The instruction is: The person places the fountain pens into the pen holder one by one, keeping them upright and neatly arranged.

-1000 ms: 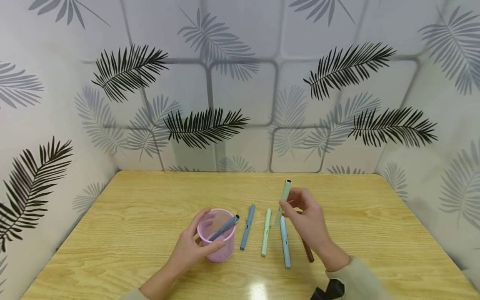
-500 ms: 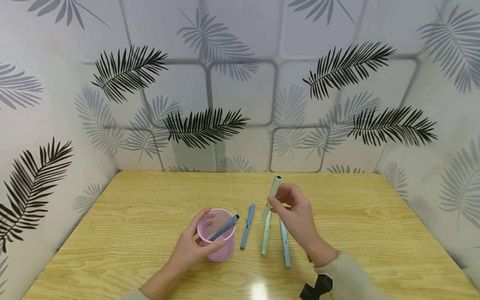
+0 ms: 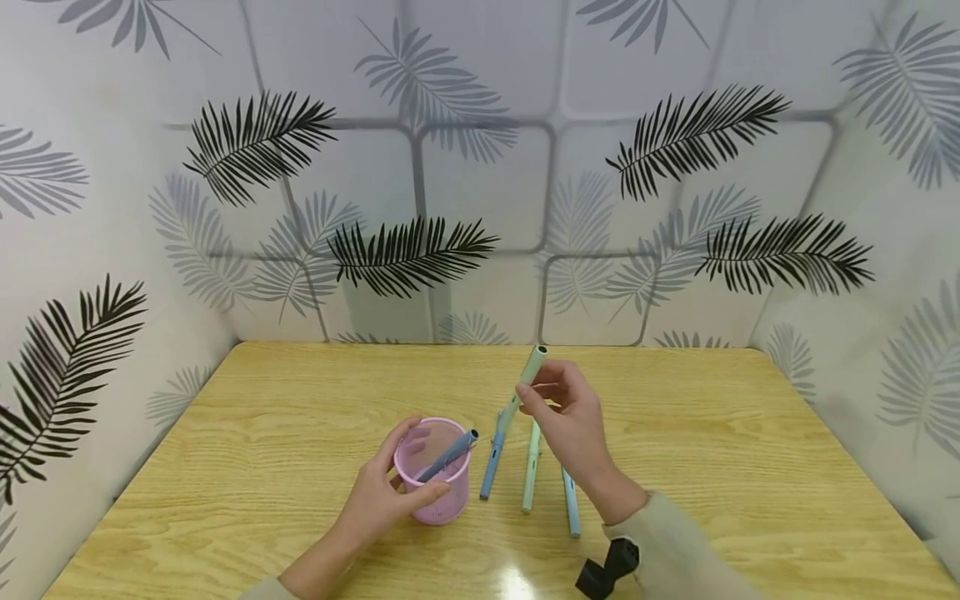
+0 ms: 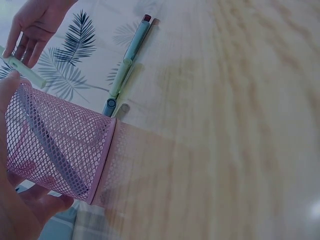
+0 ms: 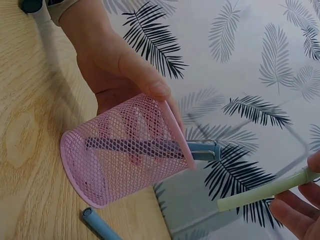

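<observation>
My left hand [image 3: 378, 496] holds a pink mesh pen cup [image 3: 444, 507] upright on the table, fingers round its far side and thumb at the near side. Inside leans a dark blue pen [image 3: 450, 456], its end sticking out above the rim. In my right hand [image 3: 576, 429], thumb and fingers pinch a pale green pen [image 3: 534, 365], tilted in the air right of the cup. The right wrist view shows the lower end of this green pen [image 5: 250, 197] pointing towards the cup, apart from it.
Right of the cup lie a blue pen [image 3: 491, 468], a light green pen [image 3: 531, 479] and a light blue pen [image 3: 572, 504], partly behind my right hand. A dark red pen end [image 4: 147, 18] shows beyond them in the left wrist view. Patterned walls enclose the wooden table [image 3: 300, 400].
My right hand has carried the pale green pen leftward towards the cup, tilting it more. The left hand and cup have stayed still. The brown pen has become hidden in the head view.
</observation>
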